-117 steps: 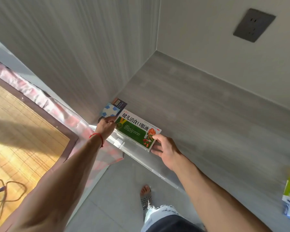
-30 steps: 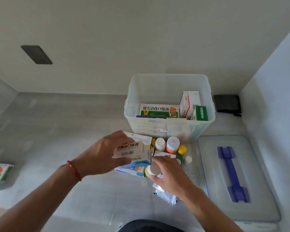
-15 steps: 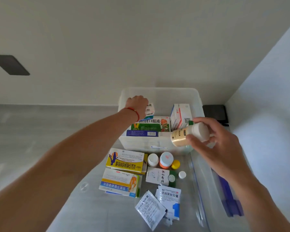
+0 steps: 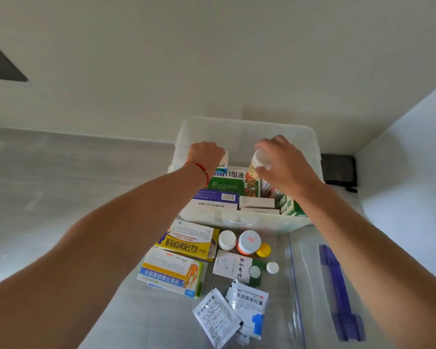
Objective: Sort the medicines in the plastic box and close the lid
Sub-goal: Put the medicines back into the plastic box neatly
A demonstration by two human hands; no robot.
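Note:
A clear plastic box [image 4: 247, 127] stands against the wall with several medicine cartons inside, among them a green carton [image 4: 233, 183]. My left hand [image 4: 205, 153] reaches into the box's left side and holds a small white and blue carton [image 4: 223, 162]. My right hand [image 4: 285, 162] grips a white-capped bottle [image 4: 258, 161] over the middle of the box. In front of the box lie a yellow carton [image 4: 186, 240], a blue and white carton [image 4: 173, 273], white sachets [image 4: 247, 303] and several small bottles [image 4: 248, 241]. The clear lid [image 4: 310, 285] with a blue handle [image 4: 337, 285] lies at the right.
The grey shelf surface [image 4: 73, 185] runs off to the left. A dark wall socket [image 4: 3, 64] sits at upper left. A black object [image 4: 339, 170] lies in the corner behind the box, by the right wall.
My right hand has carried the bottle from the box's front right corner to over its middle. My left hand stays inside the box's left side with its carton.

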